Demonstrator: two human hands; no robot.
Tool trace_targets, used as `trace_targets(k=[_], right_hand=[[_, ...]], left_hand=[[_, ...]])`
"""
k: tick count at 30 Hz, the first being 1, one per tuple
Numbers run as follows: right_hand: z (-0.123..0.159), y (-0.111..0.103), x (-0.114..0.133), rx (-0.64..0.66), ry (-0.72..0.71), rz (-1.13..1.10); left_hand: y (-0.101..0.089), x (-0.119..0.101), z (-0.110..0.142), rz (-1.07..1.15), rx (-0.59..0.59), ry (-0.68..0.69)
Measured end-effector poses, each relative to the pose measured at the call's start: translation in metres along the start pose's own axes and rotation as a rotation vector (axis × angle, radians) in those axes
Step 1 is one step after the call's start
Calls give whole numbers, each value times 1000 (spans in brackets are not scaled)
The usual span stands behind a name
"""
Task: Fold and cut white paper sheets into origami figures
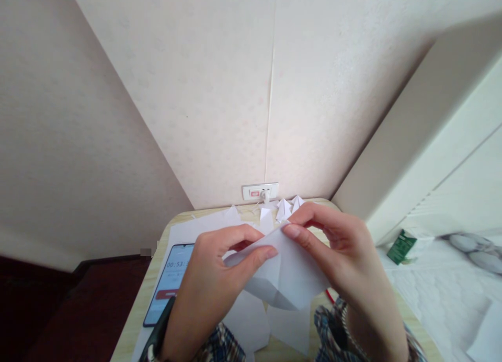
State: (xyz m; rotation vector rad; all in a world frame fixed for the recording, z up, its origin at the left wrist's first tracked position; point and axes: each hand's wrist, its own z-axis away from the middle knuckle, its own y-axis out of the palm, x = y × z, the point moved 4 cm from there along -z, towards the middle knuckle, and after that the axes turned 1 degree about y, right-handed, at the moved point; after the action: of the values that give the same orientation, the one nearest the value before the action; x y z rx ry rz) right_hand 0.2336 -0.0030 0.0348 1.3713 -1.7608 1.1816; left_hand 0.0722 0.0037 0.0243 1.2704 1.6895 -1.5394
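My left hand and my right hand hold a partly folded white paper sheet between them, above a small light wooden table. The left thumb and forefinger pinch the paper's upper left edge. Fingertips of the right hand pinch its top point. Both hands are closed on the paper. Several small folded white paper shapes stand at the table's far edge, just behind my fingers.
A phone with a timer on its screen lies at the table's left. Flat white sheets lie under and around it. A wall socket with a plug sits behind the table. A white bed with a green packet is to the right.
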Motion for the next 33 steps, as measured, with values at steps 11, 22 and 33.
trace_targets(k=[11,22,33], right_hand=[[3,-1,1,-20,9,5],[6,-7,-3,-107,-11,-52],[9,-12,-1,-221,-70,-24]], left_hand=[[-1,-2,0,29,-30,40],[-10,-4,2,78,-155,35],[-16,-1,6,246,-301,-1]])
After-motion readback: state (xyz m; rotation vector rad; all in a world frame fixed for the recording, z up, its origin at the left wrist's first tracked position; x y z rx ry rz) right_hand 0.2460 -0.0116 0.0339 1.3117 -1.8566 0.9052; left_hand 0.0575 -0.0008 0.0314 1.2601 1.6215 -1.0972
